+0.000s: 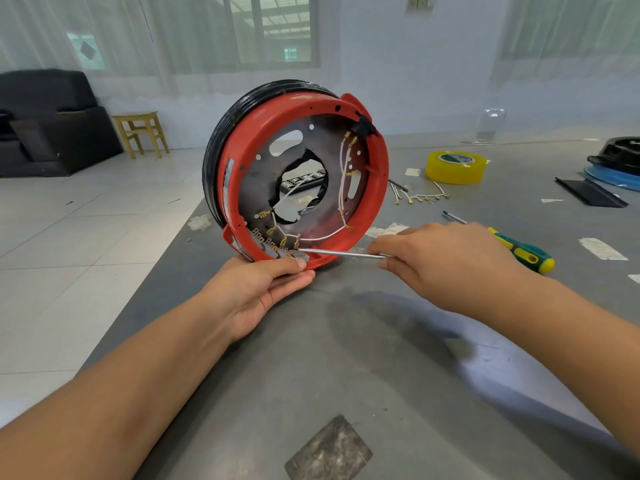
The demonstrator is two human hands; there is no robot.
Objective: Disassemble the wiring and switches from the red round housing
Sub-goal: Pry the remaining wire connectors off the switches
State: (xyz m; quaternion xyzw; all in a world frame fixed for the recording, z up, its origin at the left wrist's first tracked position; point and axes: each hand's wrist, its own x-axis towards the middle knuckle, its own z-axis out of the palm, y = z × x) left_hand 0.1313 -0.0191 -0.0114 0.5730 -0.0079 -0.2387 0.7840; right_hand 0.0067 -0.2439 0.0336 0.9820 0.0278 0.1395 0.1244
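We have the housing (372, 174) stood on edge on the surface (346, 341), open face toward us, tilted a bit. Left hand (258, 292) cups the bottom rim – thumb over the lip, fingers underneath, clamped on it. Right hand (436, 261) is closed round a thin metal rod (341, 253), probably a screwdriver shank; its tip sits at the switch block (277, 249) on the lower inner rim, right beside our left thumb.

Risks as we judge them:
- Tip slips off the terminal and jabs the thumb – they are almost touching.
- Housing only rests on its curved edge; a hard pry could roll or tip it, since one hand is all that steadies it.
- Levering on the brass terminals could bend them or tear the white wires (343, 174) still clipped round the inside.

Relative to the grips: the switch block lies just above the left grip and just left of the right one, with the rod bridging the gap. A loose harness (420, 196) and a second screwdriver (519, 249) lie behind the right hand.
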